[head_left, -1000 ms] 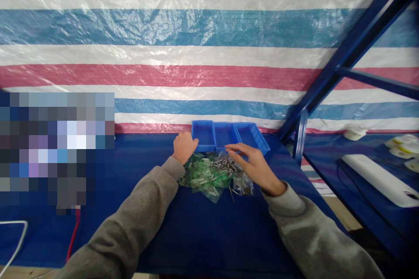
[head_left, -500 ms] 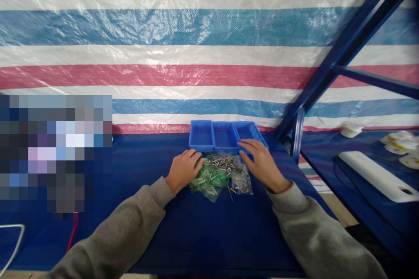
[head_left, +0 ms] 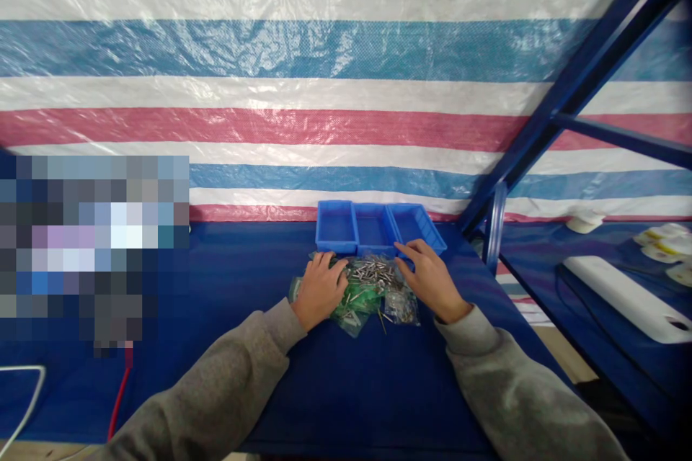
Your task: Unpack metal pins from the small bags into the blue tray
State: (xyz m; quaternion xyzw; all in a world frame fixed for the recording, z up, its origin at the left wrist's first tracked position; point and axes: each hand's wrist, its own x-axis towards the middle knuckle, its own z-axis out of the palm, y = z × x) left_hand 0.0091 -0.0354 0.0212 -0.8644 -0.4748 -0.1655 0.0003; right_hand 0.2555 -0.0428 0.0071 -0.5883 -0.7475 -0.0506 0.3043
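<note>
Striped plastic sheeting (head_left: 324,47) in white, blue and red fills the upper part of the frame, and below it lies a dark blue table (head_left: 346,389). Near the centre of the frame, three blue bins (head_left: 336,225) sit side by side. Just below them is a heap of small metal parts (head_left: 374,270), lying among green plastic bags (head_left: 361,299) and, to the right, a clear plastic bag (head_left: 400,306). The left hand (head_left: 321,290) lies palm down over the heap's left side, fingers bent and a little apart; whether they grip anything I cannot tell. The right hand (head_left: 432,281) is at the heap's right edge, thumb and forefinger parted, with nothing visible between them. A white elongated object (head_left: 621,295) lies at the right of the frame, and a blue metal frame (head_left: 562,97) slants through the upper right.
</note>
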